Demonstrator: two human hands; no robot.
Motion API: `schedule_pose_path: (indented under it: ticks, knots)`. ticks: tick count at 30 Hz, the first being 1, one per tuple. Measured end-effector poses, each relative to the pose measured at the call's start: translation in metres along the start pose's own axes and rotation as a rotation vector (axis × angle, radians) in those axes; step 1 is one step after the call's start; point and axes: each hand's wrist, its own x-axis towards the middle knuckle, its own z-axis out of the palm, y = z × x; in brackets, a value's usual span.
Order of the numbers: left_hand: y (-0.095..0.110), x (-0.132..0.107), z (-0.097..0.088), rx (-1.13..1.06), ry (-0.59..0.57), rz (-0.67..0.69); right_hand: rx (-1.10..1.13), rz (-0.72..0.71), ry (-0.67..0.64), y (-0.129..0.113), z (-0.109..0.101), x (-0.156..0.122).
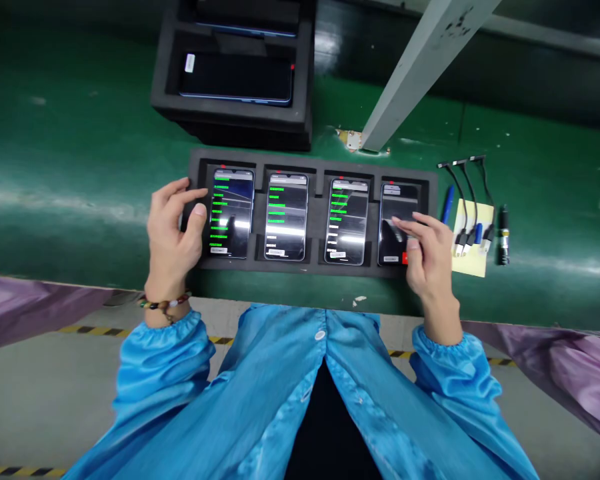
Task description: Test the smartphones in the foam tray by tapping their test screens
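A dark foam tray (315, 267) holds several smartphones in a row of slots. The leftmost phone (233, 213), a second phone (286, 217) and a third phone (347, 220) show green text lines on black screens. At the right end, the last phone (393, 230) has a dark screen with grey boxes near its top. My left hand (174, 227), fingers spread, rests by the tray's left end, index fingertip at the edge of the leftmost phone's slot. Over the last phone reaches my right hand (427, 257), fingers stretched out; whether a fingertip touches the glass I cannot tell.
Stacked foam trays (235, 117) with more phones stand behind. A grey metal post (420, 67) rises from the green bench (80, 167). Right of the tray lie short black cables (473, 207), a yellow note (473, 267), a blue pen (448, 205) and a small black cylinder (503, 233).
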Motion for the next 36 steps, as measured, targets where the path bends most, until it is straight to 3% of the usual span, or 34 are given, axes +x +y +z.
schedule_pose_path:
  ticks: [2, 4, 11, 16, 25, 31, 36]
  knots:
    - [0.0, 0.0, -0.001, 0.006, -0.007, -0.004, -0.038, -0.042, -0.111, -0.003, 0.001, 0.005]
    - [0.001, 0.0, -0.001, 0.015, -0.005, -0.008, -0.065, -0.047, -0.125, -0.003, 0.001, 0.008]
    - [0.007, 0.001, -0.001, 0.003, 0.012, -0.048, -0.004, 0.125, 0.174, 0.013, -0.006, -0.004]
    - [0.007, 0.002, 0.0, 0.026, 0.006, -0.047, 0.047, 0.184, 0.193, 0.012, -0.005, -0.003]
    - [0.007, -0.001, -0.001, 0.038, 0.019, -0.029, 0.053, -0.144, -0.146, -0.046, 0.022, 0.006]
    - [-0.005, -0.004, 0.003, -0.13, 0.011, -0.206, 0.075, -0.148, -0.159, -0.064, 0.033, 0.013]
    - [-0.021, -0.004, 0.006, -0.259, -0.034, -0.276, 0.192, -0.303, -0.266, -0.111, 0.062, 0.023]
